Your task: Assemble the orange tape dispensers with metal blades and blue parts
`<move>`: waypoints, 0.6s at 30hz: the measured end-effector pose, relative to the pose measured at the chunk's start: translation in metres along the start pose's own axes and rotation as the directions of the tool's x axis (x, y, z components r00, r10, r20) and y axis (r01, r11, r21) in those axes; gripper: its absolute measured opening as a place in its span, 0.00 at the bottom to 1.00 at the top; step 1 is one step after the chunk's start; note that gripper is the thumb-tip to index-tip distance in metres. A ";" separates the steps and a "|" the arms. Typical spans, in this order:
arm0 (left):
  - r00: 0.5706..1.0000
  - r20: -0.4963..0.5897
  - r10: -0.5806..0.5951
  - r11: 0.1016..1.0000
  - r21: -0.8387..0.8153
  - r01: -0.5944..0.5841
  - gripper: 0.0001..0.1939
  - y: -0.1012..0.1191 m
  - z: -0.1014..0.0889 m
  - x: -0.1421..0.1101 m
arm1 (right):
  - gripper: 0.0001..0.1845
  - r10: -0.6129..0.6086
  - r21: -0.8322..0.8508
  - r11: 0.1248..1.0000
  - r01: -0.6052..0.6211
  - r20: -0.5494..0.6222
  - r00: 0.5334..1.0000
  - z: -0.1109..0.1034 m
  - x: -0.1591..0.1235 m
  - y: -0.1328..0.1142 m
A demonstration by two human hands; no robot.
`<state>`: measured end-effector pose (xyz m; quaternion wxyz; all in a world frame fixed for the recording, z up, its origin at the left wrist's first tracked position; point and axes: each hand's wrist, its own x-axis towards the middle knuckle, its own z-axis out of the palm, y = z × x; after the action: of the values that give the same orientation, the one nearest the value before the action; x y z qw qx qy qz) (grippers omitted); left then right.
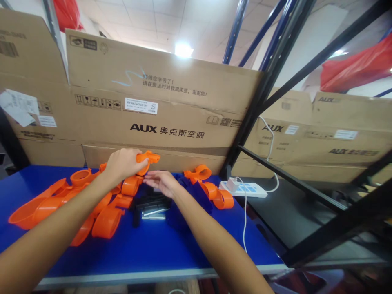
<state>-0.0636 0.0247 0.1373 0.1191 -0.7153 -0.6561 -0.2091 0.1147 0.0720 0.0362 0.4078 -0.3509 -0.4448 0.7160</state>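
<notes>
My left hand is closed on an orange plastic ring-shaped part, lifted a little above the table near the cardboard. Just to its right, my right hand has its fingers stretched out towards that part, with nothing seen in its grip. Below the left hand is another orange ring part. Many more orange plastic pieces lie heaped on the left, partly hidden by my left forearm. Black items with a silvery strip lie beneath my hands; their kind is unclear.
Beside my right forearm is a dark blue object, with orange ring parts around it. A white power strip with a plug and cable sits at the blue table's right edge. Cardboard walls the back; a black rack post rises right.
</notes>
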 end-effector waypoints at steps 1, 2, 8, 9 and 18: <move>1.000 -0.017 -0.008 1.000 -0.008 0.008 0.27 0.000 -0.001 0.000 | 0.07 -0.031 0.014 0.999 0.032 -0.034 0.999 -0.006 -0.001 -0.007; 0.999 -0.031 -0.014 1.000 -0.017 0.013 0.28 0.000 -0.002 0.000 | 0.08 -0.057 0.026 0.998 0.059 -0.061 0.996 -0.012 -0.002 -0.014; 1.000 -0.014 0.013 0.996 -0.094 -0.014 0.24 0.035 0.010 -0.023 | 0.21 -0.130 0.047 0.990 0.135 -0.094 0.987 -0.032 -0.013 -0.034; 0.999 -0.008 0.031 0.989 -0.145 -0.032 0.23 0.043 0.016 -0.029 | 0.19 -0.148 0.040 0.987 0.153 -0.117 0.982 -0.034 -0.013 -0.033; 0.994 -0.093 -0.064 0.434 -0.899 -0.056 0.25 0.083 0.091 -0.056 | 0.06 -0.266 -0.023 0.962 0.273 -0.315 0.911 -0.062 -0.009 -0.021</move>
<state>0.0291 0.0061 0.0400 -0.2432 -0.6544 -0.4380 -0.5664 0.1778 0.0912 0.0351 0.5721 -0.3913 -0.4105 0.5925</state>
